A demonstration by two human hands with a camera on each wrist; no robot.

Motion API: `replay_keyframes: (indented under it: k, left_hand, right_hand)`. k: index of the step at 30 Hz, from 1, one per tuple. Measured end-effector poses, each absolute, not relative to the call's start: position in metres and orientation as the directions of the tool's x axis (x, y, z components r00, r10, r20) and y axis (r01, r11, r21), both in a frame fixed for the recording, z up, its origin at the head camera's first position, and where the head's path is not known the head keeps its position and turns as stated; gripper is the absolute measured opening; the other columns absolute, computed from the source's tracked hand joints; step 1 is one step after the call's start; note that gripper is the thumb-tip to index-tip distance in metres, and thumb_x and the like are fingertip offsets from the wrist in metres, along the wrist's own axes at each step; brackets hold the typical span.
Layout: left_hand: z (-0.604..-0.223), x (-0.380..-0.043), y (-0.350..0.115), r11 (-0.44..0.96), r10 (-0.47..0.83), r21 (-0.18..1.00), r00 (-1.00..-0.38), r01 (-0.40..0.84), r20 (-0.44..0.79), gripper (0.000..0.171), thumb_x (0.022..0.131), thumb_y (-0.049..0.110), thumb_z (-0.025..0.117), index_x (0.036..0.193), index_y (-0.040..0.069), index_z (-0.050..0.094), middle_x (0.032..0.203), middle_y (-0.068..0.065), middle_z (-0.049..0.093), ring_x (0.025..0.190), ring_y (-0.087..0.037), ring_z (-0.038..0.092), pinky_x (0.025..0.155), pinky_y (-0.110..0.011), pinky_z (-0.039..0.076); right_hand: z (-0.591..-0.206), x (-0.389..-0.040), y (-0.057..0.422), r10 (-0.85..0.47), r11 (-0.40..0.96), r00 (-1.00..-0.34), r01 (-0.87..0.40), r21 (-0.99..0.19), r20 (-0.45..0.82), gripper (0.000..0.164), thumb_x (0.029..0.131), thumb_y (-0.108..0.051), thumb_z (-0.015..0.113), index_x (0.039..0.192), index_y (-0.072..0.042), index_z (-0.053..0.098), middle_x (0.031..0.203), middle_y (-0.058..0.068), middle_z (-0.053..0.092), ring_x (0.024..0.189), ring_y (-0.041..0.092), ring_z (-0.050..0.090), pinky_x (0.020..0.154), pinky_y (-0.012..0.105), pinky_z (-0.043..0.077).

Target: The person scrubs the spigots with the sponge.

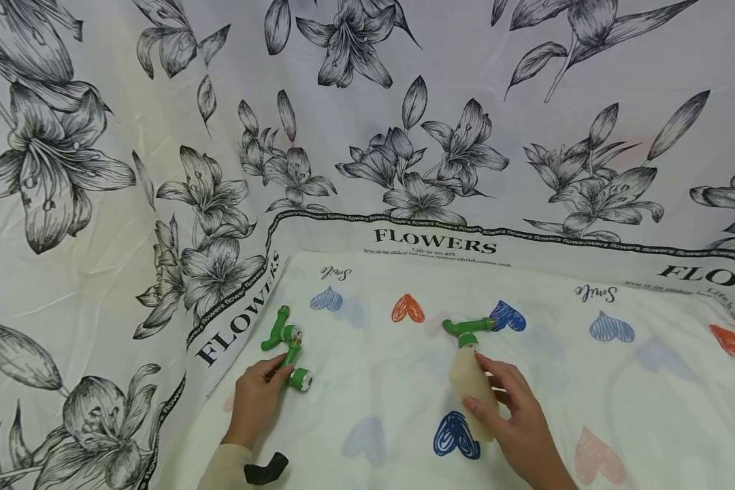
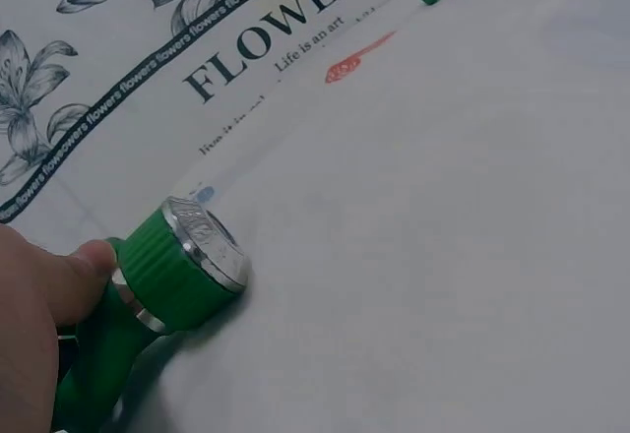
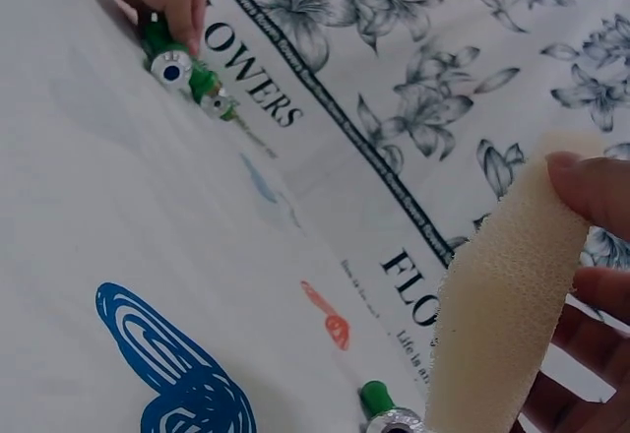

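Observation:
On the left of the head view my left hand pinches a green, bent, tap-like pipe fitting with a ribbed collar and silvery end, resting on the cloth. A second green fitting lies just beyond it. My right hand grips a cream-coloured sponge, thumb on one side and fingers on the other. The sponge's porous face shows in the right wrist view. Beyond the sponge's far end lies a third green fitting; whether they touch I cannot tell.
A black elbow piece lies near my left sleeve. White cloth with printed hearts covers the surface. A curtain with black flower drawings hangs behind and along the left side.

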State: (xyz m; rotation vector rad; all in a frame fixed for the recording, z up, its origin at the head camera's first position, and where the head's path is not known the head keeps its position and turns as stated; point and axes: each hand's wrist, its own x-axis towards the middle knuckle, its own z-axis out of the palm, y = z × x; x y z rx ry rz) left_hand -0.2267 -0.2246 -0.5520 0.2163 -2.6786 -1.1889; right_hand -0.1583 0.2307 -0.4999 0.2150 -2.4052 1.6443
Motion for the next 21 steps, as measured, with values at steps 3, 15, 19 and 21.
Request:
replay_keyframes:
  k: [3, 15, 19, 21]
  left_hand:
    - [-0.552, -0.226, -0.221, 0.726, -0.205, 0.685, -0.97, -0.063, 0.128, 0.039, 0.108, 0.028, 0.073, 0.138, 0.003, 0.074, 0.129, -0.013, 0.07, 0.119, -0.034, 0.059, 0.1, -0.055, 0.045]
    - [-0.542, -0.234, -0.208, 0.694, -0.242, 0.718, -0.957, -0.056, 0.159, 0.038, 0.108, 0.027, 0.074, 0.138, 0.004, 0.073, 0.136, -0.014, 0.058, 0.122, -0.035, 0.056, 0.103, -0.06, 0.039]
    - [-0.528, -0.245, -0.192, 0.656, -0.209, 0.752, -0.941, 0.067, 0.265, 0.033, 0.107, 0.022, 0.075, 0.135, 0.006, 0.073, 0.132, -0.009, 0.062, 0.116, -0.03, 0.061, 0.089, -0.045, 0.052]
    - [-0.52, -0.251, -0.18, 0.629, -0.186, 0.767, -0.934, 0.126, 0.306, 0.031, 0.106, 0.021, 0.076, 0.134, 0.008, 0.074, 0.131, -0.005, 0.064, 0.114, -0.027, 0.062, 0.084, -0.039, 0.054]
  right_hand:
    - [-0.499, -0.158, 0.231, 0.014, 0.376, -0.969, -0.224, -0.899, 0.247, 0.063, 0.1, -0.018, 0.084, 0.157, -0.023, 0.058, 0.141, -0.005, 0.059, 0.115, 0.016, 0.061, 0.095, 0.022, 0.055]
    - [-0.497, -0.156, 0.233, 0.035, 0.387, -0.98, -0.166, -0.907, 0.195, 0.063, 0.099, -0.025, 0.085, 0.156, -0.022, 0.058, 0.144, -0.003, 0.059, 0.116, 0.017, 0.06, 0.096, 0.022, 0.056]
    - [-0.496, -0.154, 0.237, 0.059, 0.403, -0.982, -0.143, -0.904, 0.182, 0.063, 0.1, -0.028, 0.084, 0.157, -0.021, 0.058, 0.144, -0.003, 0.059, 0.117, 0.017, 0.059, 0.096, 0.018, 0.053]
    - [-0.496, -0.153, 0.238, 0.066, 0.398, -0.982, -0.137, -0.907, 0.178, 0.063, 0.1, -0.027, 0.084, 0.157, -0.019, 0.057, 0.145, -0.002, 0.058, 0.117, 0.017, 0.059, 0.096, 0.016, 0.052]
